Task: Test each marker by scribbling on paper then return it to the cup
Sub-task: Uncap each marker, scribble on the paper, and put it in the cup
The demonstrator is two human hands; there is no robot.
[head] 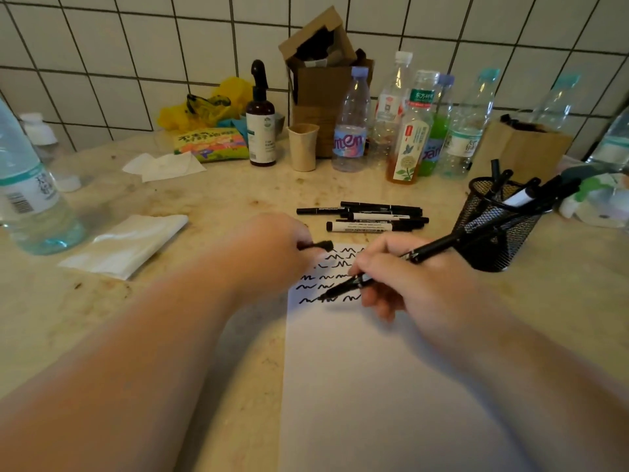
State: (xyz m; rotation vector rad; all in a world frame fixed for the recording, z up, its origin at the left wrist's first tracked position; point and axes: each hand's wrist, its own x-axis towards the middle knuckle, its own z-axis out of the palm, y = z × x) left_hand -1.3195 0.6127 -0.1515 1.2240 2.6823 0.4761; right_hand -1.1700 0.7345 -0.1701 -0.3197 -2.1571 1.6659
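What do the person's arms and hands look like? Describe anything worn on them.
Both forearms are bare as far as the view shows: no sleeves or gloves. The left hand and right hand show no visible rings, and no watch or bracelet shows at either wrist. The picture is slightly blurred, so fine marks cannot be ruled out.

A home kitchen: tiled wall [102, 46], cluttered stone counter [204, 199].

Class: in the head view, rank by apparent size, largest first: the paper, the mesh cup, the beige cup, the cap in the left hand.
1. Paper
2. Mesh cup
3. Beige cup, though it stands farther away
4. Cap
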